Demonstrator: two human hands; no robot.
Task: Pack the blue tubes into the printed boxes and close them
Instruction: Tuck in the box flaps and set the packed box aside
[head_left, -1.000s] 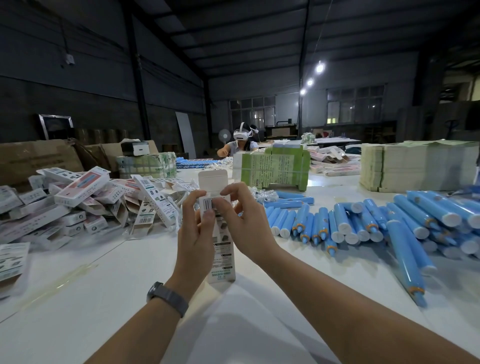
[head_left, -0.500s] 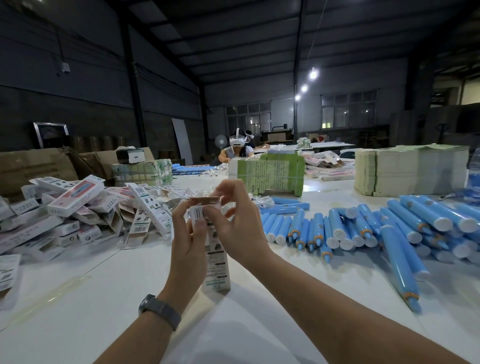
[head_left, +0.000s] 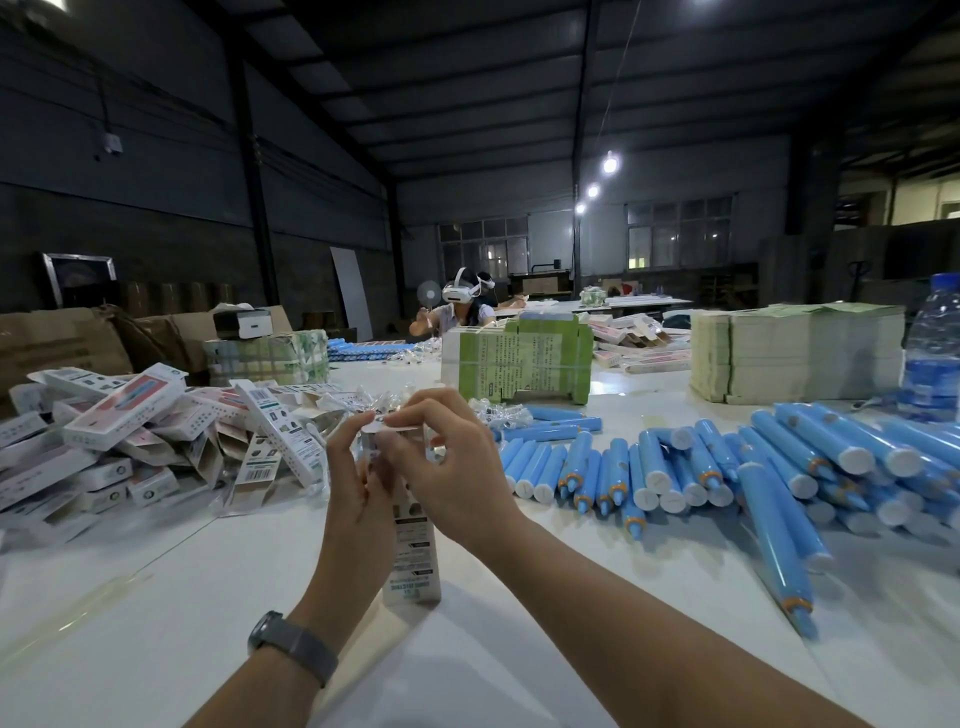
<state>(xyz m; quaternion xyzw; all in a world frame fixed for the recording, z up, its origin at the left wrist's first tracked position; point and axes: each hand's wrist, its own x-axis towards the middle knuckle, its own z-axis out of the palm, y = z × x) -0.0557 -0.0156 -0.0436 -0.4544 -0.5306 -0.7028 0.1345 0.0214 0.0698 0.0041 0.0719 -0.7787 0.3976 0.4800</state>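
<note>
A tall white printed cardboard box (head_left: 413, 561) stands upright on the white table (head_left: 156, 623), its upper part gripped by the left hand (head_left: 358, 499) while the right hand (head_left: 447, 467) pinches its top flap. Loose blue plastic tubes (head_left: 691, 467) lie to the right, a heap of printed boxes (head_left: 130, 441) to the left, in a dim warehouse.

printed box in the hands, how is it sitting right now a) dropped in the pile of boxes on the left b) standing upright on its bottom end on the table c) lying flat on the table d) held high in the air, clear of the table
b: the printed box stands upright with its bottom end on the white table, while the left hand and right hand pinch its top flap.
</note>
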